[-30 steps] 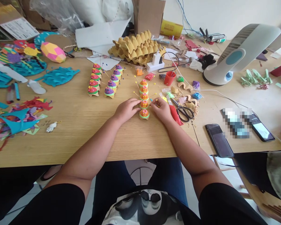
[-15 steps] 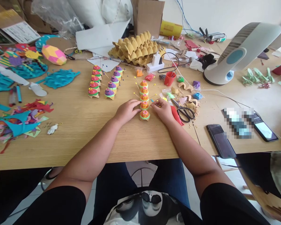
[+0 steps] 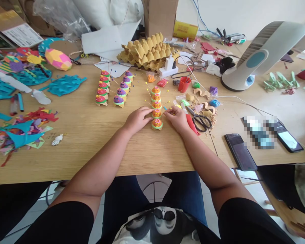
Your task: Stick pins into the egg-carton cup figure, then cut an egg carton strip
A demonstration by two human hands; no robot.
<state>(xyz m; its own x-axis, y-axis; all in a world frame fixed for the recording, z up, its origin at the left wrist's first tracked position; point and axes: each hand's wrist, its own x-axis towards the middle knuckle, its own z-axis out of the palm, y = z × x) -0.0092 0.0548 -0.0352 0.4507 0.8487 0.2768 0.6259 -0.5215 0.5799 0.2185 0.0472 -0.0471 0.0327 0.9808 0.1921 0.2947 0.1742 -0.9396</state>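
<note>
In the middle of the table stands an orange egg-carton caterpillar (image 3: 156,105), a row of bumps with green lower edges, pink and yellow faces and thin yellow-tipped feelers. My left hand (image 3: 139,118) steadies it from the left, fingertips and thumb against a bump near the front. On its right side, my right hand (image 3: 176,118) is closed in a pinch close to the same bump. Yellow specks show at those fingers, but the thing pinched is too small to make out. A red caterpillar row (image 3: 101,88) and a purple caterpillar row (image 3: 123,89) stand to the left.
Black-handled scissors (image 3: 202,122) and a red sheet (image 3: 191,124) lie just right of my right hand. Behind are a red cup (image 3: 184,84), stacked egg trays (image 3: 147,54) and a power strip (image 3: 168,70). A fan (image 3: 254,64) and phones (image 3: 240,152) are at right, paper scraps (image 3: 22,132) at left.
Both hands and the orange caterpillar stay almost where they were. The view has shifted very slightly; no object is clearly picked up or let go.
</note>
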